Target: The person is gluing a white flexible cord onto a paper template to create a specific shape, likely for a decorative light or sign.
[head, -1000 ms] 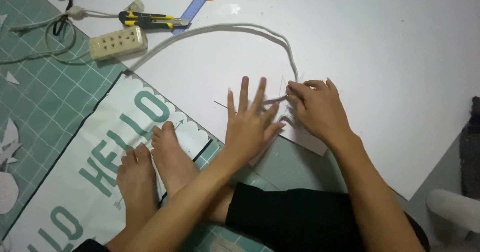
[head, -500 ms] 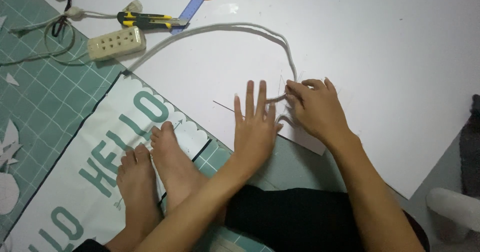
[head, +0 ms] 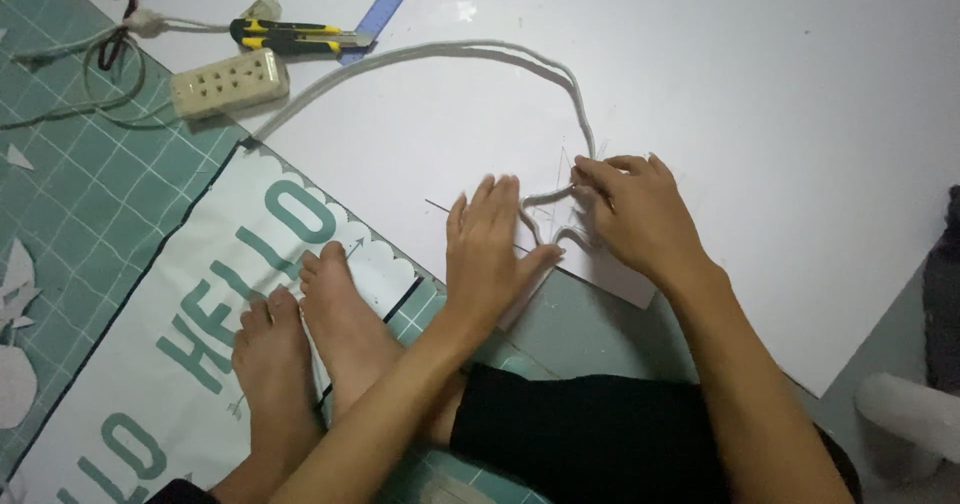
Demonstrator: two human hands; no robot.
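A big white sheet (head: pixel 760 114) covers most of the floor, and it lies partly over a green cutting mat (head: pixel 70 194) with a grid on it. A white banner with big green letters (head: pixel 230 304) lies on the mat, and two bare feet (head: pixel 310 344) rest on it. A long white rope (head: pixel 440 56) lies on the sheet. It starts near the cream power strip (head: pixel 228 82), runs to the right in a wide curve, then bends down toward the hands, so its long way goes mostly left to right and its end points down at the person. Most of the rope looks laid out already, and only the last bent bit by the hands seems left to shape. The left hand (head: pixel 492 254) is flat and spread wide, pressing down on the sheet just beside the rope's end. The right hand (head: pixel 635 214) is curled, with its fingertips pinching the rope. A yellow and black knife (head: pixel 285 36) lies near the power strip.
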